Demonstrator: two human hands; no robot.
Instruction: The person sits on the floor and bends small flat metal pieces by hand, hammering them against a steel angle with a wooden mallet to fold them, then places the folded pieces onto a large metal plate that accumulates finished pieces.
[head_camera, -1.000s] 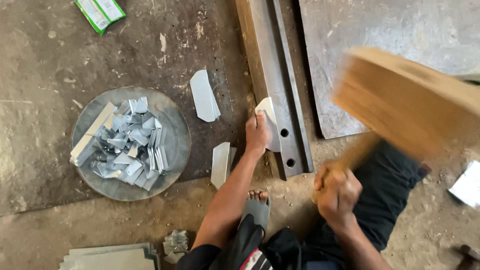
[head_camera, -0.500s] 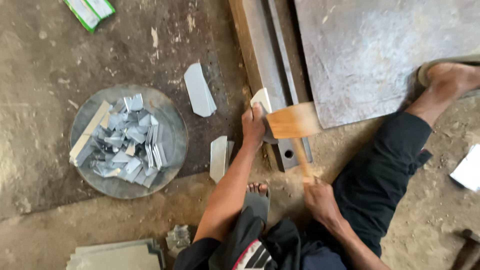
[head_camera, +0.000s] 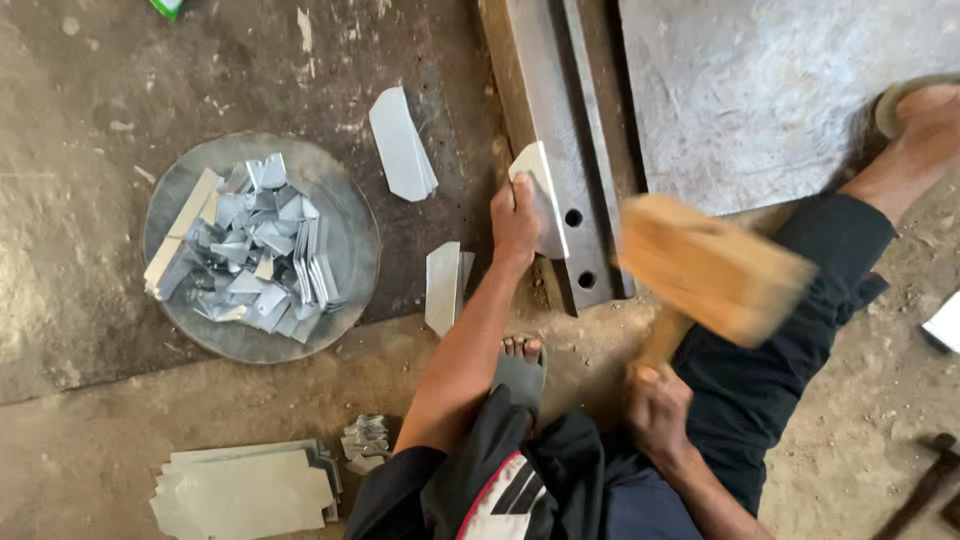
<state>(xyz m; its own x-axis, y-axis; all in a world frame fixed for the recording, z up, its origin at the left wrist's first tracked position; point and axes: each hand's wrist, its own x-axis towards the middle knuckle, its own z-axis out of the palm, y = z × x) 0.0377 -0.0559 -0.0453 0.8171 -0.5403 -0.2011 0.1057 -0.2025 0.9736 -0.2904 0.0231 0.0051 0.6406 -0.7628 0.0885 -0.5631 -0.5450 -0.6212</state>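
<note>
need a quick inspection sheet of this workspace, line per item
surface: bare, dusty ground with a dark steel bar and a grey metal plate lying on it
job's things: bent metal piece held against the bar; wooden mallet raised and blurred
clutter: round tray heaped with small metal offcuts; two loose blanks by the bar; stack of cut sheets near the knee; hammer at the lower right
grippers: left hand grips the metal piece; right hand grips the mallet handle
cables: nothing seen
surroundings: green packet at the top edge; the person's sandalled feet on the ground
</note>
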